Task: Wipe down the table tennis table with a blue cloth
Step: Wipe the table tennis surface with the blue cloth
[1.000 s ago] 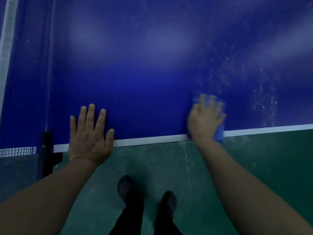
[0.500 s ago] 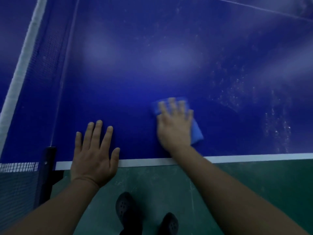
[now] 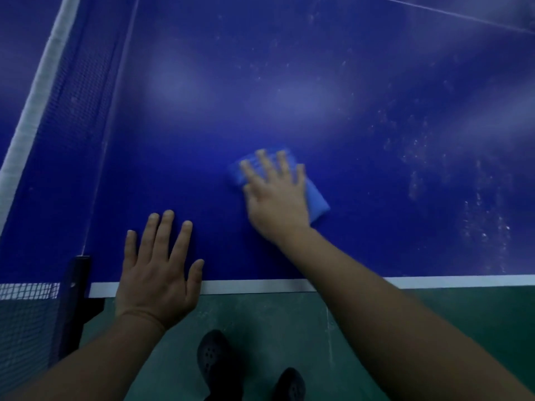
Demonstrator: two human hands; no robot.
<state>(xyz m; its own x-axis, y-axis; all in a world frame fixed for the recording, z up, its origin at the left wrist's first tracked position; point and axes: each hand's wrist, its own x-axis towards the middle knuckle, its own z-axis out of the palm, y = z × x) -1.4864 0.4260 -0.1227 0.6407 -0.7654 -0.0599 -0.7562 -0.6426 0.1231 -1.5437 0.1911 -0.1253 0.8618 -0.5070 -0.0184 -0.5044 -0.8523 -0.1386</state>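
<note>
My right hand, fingers spread flat on the blue cloth, has slid further in from the tabletop edge; left hand stays open, braced.

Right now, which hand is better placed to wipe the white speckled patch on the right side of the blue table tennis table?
Right. The right hand already presses flat on the folded blue cloth, nearer the white speckled patch. The left hand lies flat and empty at the white table edge, beside the dark net post.
</note>
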